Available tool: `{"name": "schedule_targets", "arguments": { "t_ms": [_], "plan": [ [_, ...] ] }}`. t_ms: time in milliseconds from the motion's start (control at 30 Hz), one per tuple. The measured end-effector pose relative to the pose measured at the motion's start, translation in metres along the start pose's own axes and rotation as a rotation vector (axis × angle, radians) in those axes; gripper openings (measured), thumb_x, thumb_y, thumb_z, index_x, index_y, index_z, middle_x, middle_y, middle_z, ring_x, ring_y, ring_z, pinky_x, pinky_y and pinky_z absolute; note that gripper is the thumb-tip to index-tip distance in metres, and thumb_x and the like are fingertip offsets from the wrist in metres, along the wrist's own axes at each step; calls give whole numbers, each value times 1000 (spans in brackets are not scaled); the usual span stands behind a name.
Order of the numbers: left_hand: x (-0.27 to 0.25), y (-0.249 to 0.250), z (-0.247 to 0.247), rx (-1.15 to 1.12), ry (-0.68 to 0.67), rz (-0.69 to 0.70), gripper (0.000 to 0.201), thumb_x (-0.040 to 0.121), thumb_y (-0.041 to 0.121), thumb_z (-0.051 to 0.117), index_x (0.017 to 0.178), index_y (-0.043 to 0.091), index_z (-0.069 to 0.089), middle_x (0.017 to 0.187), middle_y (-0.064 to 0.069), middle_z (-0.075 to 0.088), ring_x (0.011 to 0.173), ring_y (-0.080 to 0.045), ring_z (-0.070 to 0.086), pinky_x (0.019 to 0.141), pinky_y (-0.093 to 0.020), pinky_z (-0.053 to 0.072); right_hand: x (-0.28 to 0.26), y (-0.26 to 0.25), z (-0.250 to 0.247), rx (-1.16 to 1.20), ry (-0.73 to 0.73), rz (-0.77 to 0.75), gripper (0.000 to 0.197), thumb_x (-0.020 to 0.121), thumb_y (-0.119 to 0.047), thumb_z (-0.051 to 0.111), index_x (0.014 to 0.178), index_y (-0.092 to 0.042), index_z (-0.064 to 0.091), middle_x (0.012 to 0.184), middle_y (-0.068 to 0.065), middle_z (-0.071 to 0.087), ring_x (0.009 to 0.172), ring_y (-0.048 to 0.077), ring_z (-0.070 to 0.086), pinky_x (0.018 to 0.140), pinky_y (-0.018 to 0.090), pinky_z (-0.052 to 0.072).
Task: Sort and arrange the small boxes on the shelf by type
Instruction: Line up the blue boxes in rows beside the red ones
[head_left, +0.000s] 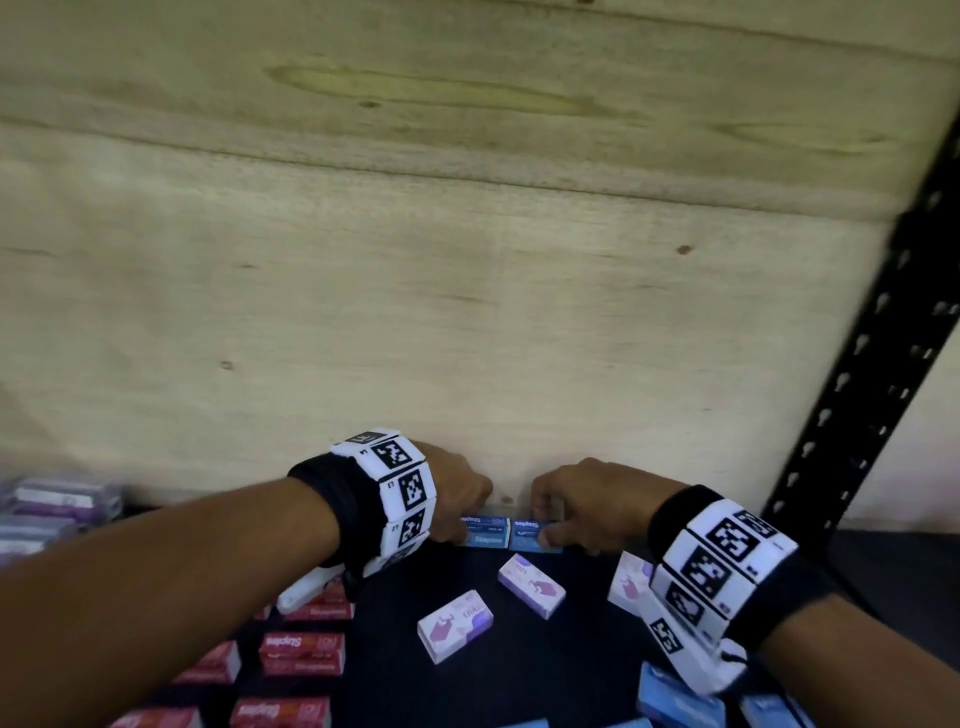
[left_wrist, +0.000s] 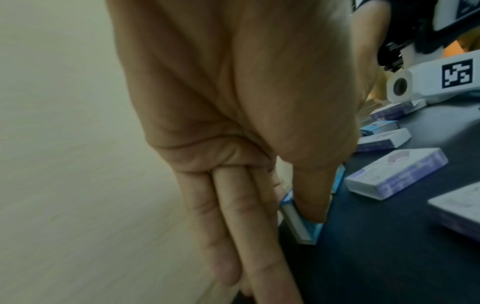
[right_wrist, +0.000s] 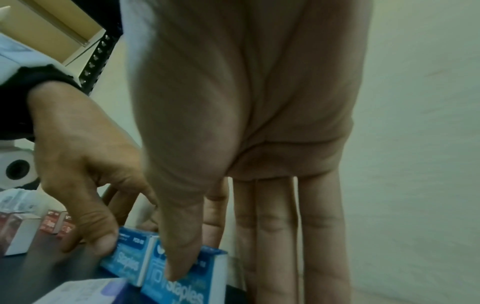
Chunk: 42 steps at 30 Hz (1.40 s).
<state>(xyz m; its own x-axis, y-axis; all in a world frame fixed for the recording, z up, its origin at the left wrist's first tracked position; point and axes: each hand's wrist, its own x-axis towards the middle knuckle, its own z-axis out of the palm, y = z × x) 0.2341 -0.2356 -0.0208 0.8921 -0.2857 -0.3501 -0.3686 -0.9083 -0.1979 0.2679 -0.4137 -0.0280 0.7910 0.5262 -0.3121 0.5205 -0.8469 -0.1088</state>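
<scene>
Two blue staples boxes stand side by side against the wooden back wall. My left hand (head_left: 466, 519) pinches the left blue box (head_left: 487, 534), thumb in front and fingers behind. In the left wrist view the thumb (left_wrist: 309, 201) presses on this box (left_wrist: 302, 229). My right hand (head_left: 549, 526) pinches the right blue box (head_left: 529, 539) the same way. The right wrist view shows its thumb (right_wrist: 179, 259) on the box front (right_wrist: 182, 288), beside the left box (right_wrist: 127, 260). Three pink-and-purple boxes (head_left: 454, 626) (head_left: 531, 584) (head_left: 628, 579) lie loose on the dark shelf (head_left: 519, 670).
Red staples boxes (head_left: 304, 652) sit in rows at the lower left under my left forearm. More blue boxes (head_left: 675, 699) lie at the lower right. Purple-labelled clear boxes (head_left: 62, 501) are stacked at the far left. A black perforated upright (head_left: 852, 405) bounds the shelf on the right.
</scene>
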Motion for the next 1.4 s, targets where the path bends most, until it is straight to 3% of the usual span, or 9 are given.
{"name": "schedule_targets", "arguments": {
  "t_ms": [100, 267, 400, 633, 767, 867, 1100, 1300, 1400],
  "plan": [
    [-2, 1, -3, -9, 3, 12, 24, 97, 34, 56, 115, 20, 49, 68, 9, 41, 47, -3, 39, 47, -23, 29, 2, -6, 0, -4, -8, -3, 13, 93, -31, 64, 103, -24, 58, 85, -4, 65, 67, 21, 69, 73, 33, 55],
    [-2, -1, -2, -25, 2, 11, 21, 95, 35, 57, 109, 22, 49, 68, 9, 44, 47, -4, 40, 48, -24, 31, 3, -11, 0, -36, -16, 3, 15, 95, -31, 61, 108, -24, 57, 82, -4, 61, 66, 21, 67, 71, 32, 54],
    [-1, -1, 0, -4, 3, 1, 25, 96, 35, 57, 114, 19, 49, 71, 8, 45, 52, -6, 40, 62, -28, 36, 3, -11, 2, -72, 22, 14, 16, 96, -32, 59, 108, -22, 55, 76, -6, 54, 60, 13, 56, 61, 26, 44],
    [-6, -2, 2, 12, -3, -36, 31, 98, 36, 53, 118, 13, 49, 71, 5, 42, 53, -9, 40, 67, -31, 40, 3, -6, 3, -47, 1, 68, 18, 95, -29, 61, 109, -22, 54, 76, -4, 63, 79, 21, 72, 74, 33, 52],
    [-6, -1, 3, 28, -12, -55, 33, 99, 37, 52, 119, 12, 49, 84, -1, 55, 56, -11, 41, 67, -31, 40, 3, -5, 4, -14, 3, 86, 16, 95, -28, 61, 107, -22, 52, 84, -2, 64, 79, 21, 73, 75, 34, 55],
    [-6, -2, 2, 5, -24, -67, 34, 99, 38, 51, 121, 12, 49, 73, 4, 46, 55, -8, 41, 67, -30, 40, 2, -3, 4, -17, 5, 89, 15, 96, -28, 61, 105, -23, 51, 76, -5, 60, 76, 20, 72, 71, 31, 52],
    [-8, -3, 0, -4, -39, -85, 33, 100, 35, 51, 122, 10, 49, 67, 6, 42, 49, -5, 41, 47, -20, 33, 5, 2, 6, 6, 3, 101, 14, 96, -30, 61, 106, -25, 52, 98, -2, 66, 77, 14, 73, 76, 31, 55],
    [-6, -2, 4, 0, -22, -95, 37, 97, 38, 55, 121, 11, 48, 73, 5, 41, 55, -8, 41, 54, -26, 37, 3, 3, 7, 28, 13, 101, 19, 94, -31, 63, 108, -24, 51, 95, -3, 67, 76, 13, 73, 76, 30, 55],
    [-8, -3, 9, 7, -5, -108, 44, 94, 42, 58, 123, 11, 44, 97, -4, 56, 71, -16, 49, 63, -30, 42, 0, 6, 7, 38, 17, 114, 25, 94, -34, 64, 110, -25, 48, 90, -3, 72, 79, 12, 73, 81, 32, 56]
  ]
}}
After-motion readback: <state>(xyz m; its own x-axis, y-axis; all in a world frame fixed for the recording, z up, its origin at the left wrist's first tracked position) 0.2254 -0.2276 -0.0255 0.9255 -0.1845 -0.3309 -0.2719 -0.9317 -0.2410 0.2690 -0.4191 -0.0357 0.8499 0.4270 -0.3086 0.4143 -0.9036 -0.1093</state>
